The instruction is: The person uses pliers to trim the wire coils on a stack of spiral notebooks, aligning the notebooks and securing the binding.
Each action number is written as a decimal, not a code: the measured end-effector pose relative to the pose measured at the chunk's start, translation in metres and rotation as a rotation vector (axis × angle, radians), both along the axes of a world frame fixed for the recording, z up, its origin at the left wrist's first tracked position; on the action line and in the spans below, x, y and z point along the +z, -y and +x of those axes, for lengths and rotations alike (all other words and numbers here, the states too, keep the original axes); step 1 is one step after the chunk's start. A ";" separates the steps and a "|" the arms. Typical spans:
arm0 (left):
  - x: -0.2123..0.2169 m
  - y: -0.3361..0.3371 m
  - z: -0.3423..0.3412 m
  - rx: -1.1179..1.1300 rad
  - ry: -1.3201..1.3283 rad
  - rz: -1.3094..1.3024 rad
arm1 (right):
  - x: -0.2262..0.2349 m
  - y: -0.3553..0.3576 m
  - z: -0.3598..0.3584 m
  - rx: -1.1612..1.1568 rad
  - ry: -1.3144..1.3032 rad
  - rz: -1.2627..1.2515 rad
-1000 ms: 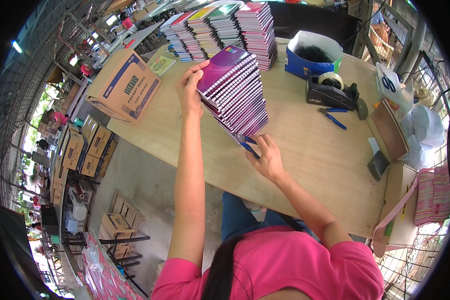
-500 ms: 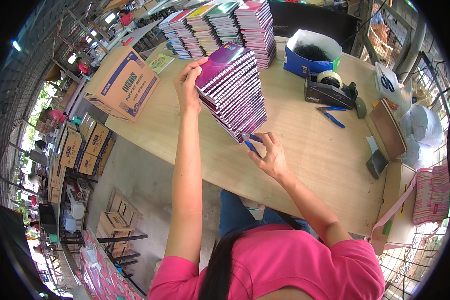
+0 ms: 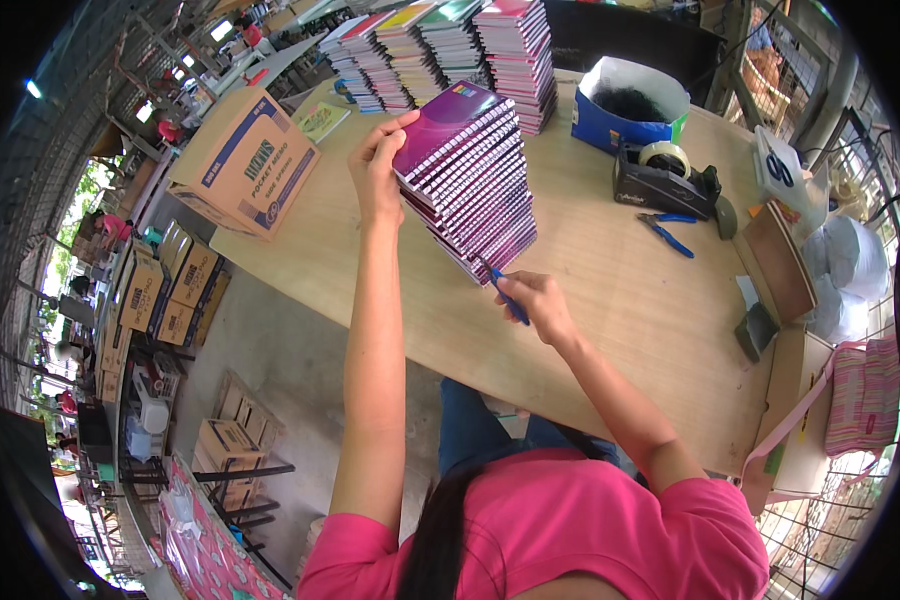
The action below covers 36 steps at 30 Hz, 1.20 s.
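Observation:
A tall leaning stack of purple spiral notebooks (image 3: 470,180) stands on the wooden table (image 3: 610,300). My left hand (image 3: 378,165) grips the top left edge of the stack and steadies it. My right hand (image 3: 535,300) holds a blue pen (image 3: 503,292) whose tip touches the bottom right corner of the stack. The lowest notebooks are partly hidden by the pen and my fingers.
Several more notebook stacks (image 3: 440,45) stand at the table's far side. A blue box (image 3: 625,110), a tape dispenser (image 3: 665,180) and blue pliers (image 3: 667,232) lie to the right. A cardboard carton (image 3: 245,165) sits at the left edge, with more cartons (image 3: 155,290) on the floor.
My right hand has slid a little along the bottom of the stack with the pen. My left hand stays on the top edge of the stack.

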<state>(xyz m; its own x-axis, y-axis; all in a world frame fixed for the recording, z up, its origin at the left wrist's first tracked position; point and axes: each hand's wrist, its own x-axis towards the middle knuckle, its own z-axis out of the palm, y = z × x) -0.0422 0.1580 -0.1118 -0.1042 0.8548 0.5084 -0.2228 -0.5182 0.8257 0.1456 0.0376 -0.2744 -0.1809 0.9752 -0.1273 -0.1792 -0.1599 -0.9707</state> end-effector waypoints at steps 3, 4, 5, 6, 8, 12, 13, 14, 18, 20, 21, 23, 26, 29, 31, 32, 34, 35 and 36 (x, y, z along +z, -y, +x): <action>0.002 0.000 -0.002 -0.008 0.011 -0.058 | 0.006 -0.003 0.006 0.031 0.088 -0.032; 0.002 0.000 -0.004 -0.012 -0.011 -0.051 | 0.007 0.004 0.001 -0.065 0.285 0.189; 0.001 0.001 -0.005 -0.008 -0.006 -0.042 | 0.007 0.011 -0.002 -0.162 0.481 0.412; 0.001 0.001 -0.002 -0.009 -0.002 -0.030 | 0.007 0.015 0.000 -0.185 0.533 0.539; 0.002 0.001 0.000 -0.008 0.004 -0.027 | 0.002 0.017 -0.001 -0.254 0.657 0.675; 0.002 0.000 -0.002 -0.004 0.008 -0.048 | -0.005 0.015 -0.008 -0.345 0.761 0.843; 0.001 -0.001 -0.003 -0.004 0.010 -0.049 | -0.007 0.014 -0.008 -0.301 0.708 0.763; 0.001 -0.001 -0.003 -0.002 0.007 -0.041 | -0.008 0.013 -0.009 -0.256 0.654 0.684; 0.003 0.001 0.000 -0.005 0.002 -0.044 | -0.010 -0.006 0.005 0.156 -0.320 -0.371; 0.001 0.002 0.001 0.001 0.007 -0.047 | -0.010 -0.002 0.003 0.069 0.040 -0.105; 0.001 0.001 0.001 0.009 0.009 -0.036 | -0.006 0.000 0.000 0.028 0.214 0.033; 0.002 0.002 -0.002 0.023 0.003 -0.031 | 0.003 0.015 -0.004 -0.154 0.500 0.441; 0.002 0.002 -0.002 0.018 -0.005 -0.037 | -0.002 0.018 -0.006 -0.336 0.685 0.763; 0.002 0.001 -0.001 0.010 -0.007 -0.029 | -0.009 0.016 -0.008 -0.318 0.718 0.752; 0.003 0.001 0.000 0.014 -0.018 -0.023 | -0.015 0.014 -0.008 -0.213 0.618 0.557; 0.004 0.001 0.002 0.011 -0.012 -0.025 | -0.016 0.008 -0.004 -0.108 0.331 0.245; 0.002 0.002 0.001 0.012 0.002 -0.037 | -0.013 -0.004 0.004 0.111 -0.247 -0.383; 0.000 0.003 0.001 0.009 0.005 -0.037 | -0.014 0.000 0.005 0.071 -0.018 -0.199; 0.001 0.002 0.000 0.007 0.004 -0.033 | -0.006 0.004 0.003 0.031 0.206 -0.009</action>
<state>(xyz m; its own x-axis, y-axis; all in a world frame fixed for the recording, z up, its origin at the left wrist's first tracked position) -0.0425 0.1564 -0.1106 -0.1122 0.8702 0.4797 -0.2229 -0.4925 0.8413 0.1485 0.0334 -0.2802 -0.1802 0.9683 -0.1730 0.0279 -0.1708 -0.9849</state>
